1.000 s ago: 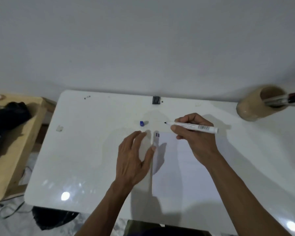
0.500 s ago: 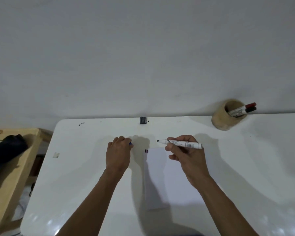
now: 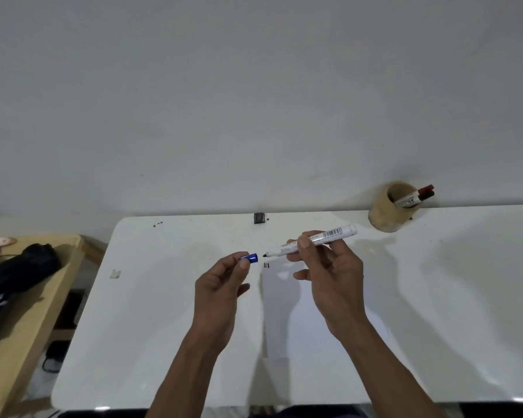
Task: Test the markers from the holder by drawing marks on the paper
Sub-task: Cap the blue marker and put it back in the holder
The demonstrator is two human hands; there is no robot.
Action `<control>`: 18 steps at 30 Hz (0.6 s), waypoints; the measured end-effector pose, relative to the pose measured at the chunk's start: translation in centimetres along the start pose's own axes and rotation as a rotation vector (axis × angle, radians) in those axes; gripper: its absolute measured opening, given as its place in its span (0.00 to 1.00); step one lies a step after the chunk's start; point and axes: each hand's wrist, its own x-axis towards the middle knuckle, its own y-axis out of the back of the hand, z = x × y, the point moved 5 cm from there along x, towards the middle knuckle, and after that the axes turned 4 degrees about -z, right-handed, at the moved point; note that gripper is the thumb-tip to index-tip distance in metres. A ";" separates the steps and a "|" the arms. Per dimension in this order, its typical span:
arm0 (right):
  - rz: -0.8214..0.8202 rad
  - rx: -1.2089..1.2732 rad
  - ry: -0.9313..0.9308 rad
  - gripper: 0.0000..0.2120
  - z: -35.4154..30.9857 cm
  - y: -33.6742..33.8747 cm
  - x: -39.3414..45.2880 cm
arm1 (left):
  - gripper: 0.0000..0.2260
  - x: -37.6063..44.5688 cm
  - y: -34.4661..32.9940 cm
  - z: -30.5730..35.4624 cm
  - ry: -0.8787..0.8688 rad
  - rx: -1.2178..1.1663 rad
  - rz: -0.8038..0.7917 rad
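Observation:
My right hand holds an uncapped white marker above the table, its dark tip pointing left. My left hand pinches the blue cap a short gap from that tip. Under both hands lies a white sheet of paper with short dark marks at its top left corner. A round tan holder stands at the back right of the white table, with two markers in it, a red-capped marker uppermost.
A small black object sits at the table's back edge against the wall. A wooden bench to the left carries a black bag. A small scrap lies near the table's left side.
My left hand has picked the blue cap off the table and lifted it toward the marker tip. My right hand has raised and tilted the marker. The camera view has pulled back.

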 end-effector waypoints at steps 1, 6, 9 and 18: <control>-0.001 -0.005 0.005 0.06 0.0 -0.3 -0.6 | 0.06 -0.7 0.0 0.0 0.012 -0.033 -0.010; -0.001 -0.039 0.003 0.06 0.5 -1.2 -3.2 | 0.06 -3.1 0.3 -0.3 0.044 -0.102 -0.045; -0.006 -0.039 -0.003 0.06 0.8 -1.7 -4.4 | 0.06 -4.1 0.4 -0.6 0.054 -0.106 -0.058; -0.003 -0.038 -0.039 0.05 1.3 -1.3 -5.9 | 0.06 -4.7 0.2 -1.1 0.067 -0.117 -0.128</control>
